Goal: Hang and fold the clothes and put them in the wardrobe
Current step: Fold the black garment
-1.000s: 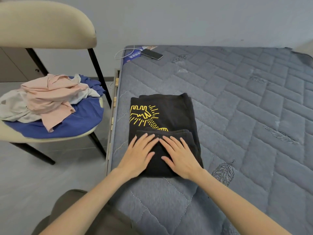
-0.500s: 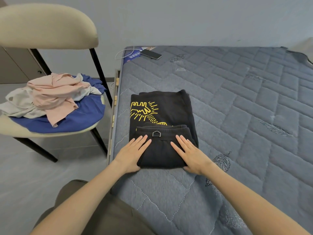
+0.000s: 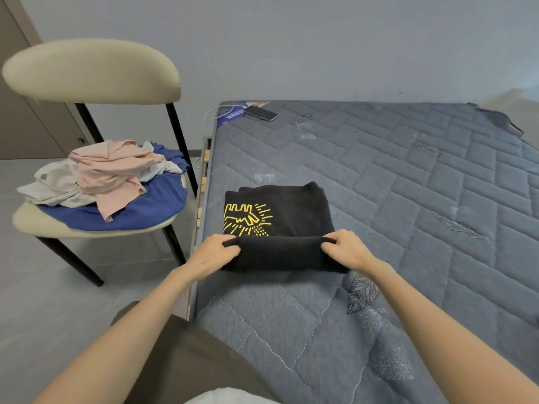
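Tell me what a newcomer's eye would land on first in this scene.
The black garment with its bright yellow print lies folded near the left edge of the grey mattress. The left hand and right hand each grip an end of its near fold. To the left, a cream chair carries a rumpled pile of clothes, pink on top of blue.

Wall: plain pale grey, across the top of the frame.
Floor: smooth grey, lower left.
Chair: left; cream backrest and seat, black legs, just beside the bed.
Bed: centre and right; bare grey quilted mattress, wooden slats showing along its left edge.
Panel: brown, far upper left.
Light: soft, even.
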{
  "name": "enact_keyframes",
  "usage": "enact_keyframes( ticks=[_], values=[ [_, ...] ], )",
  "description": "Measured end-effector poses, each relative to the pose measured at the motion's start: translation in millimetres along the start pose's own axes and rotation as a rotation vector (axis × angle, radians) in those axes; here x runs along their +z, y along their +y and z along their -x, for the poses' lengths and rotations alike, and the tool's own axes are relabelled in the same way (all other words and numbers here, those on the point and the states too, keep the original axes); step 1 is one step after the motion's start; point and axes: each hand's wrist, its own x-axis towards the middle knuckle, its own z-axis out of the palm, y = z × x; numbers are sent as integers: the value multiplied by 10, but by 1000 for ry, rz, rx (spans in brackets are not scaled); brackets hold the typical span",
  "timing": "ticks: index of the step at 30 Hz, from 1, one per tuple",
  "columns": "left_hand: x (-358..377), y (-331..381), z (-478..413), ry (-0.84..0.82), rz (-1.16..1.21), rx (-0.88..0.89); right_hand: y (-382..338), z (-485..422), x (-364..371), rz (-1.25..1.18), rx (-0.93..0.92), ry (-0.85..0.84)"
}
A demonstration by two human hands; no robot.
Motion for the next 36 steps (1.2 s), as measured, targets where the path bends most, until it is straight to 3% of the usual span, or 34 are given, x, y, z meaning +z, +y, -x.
enact_keyframes(
  ticks=[6, 10, 15, 19, 22, 24, 28, 33, 36],
  values=[
    [-103, -11, 196, -25, 298, -257, -215, 128, -60, -262, 126, -269],
    [-75, -130, 81, 158, 459, -358, -273, -27, -31, -275, 144, -34],
    [-24, -84, -168, 259, 605, -359, -313, -289, 57, -561, 271, 277],
    [40, -116, -380, 192, 614, -373, -262, -469, 247, -574, 296, 393],
    [173, -221, -506, 293, 535, -369, -184, -556, 323, -600, 275, 397],
    [249, -257, -571, 357, 503, -404, -128, -569, 398, -528, 308, 347],
    [378, -353, -665, 437, 327, -425, 12, -463, 661, -114, 461, 283],
    [428, -402, -725, 493, 251, -422, 101, -501, 681, 40, 329, 385],
    [457, -369, -746, 517, 88, -502, 129, -518, 682, 186, 366, 390]
  ],
)
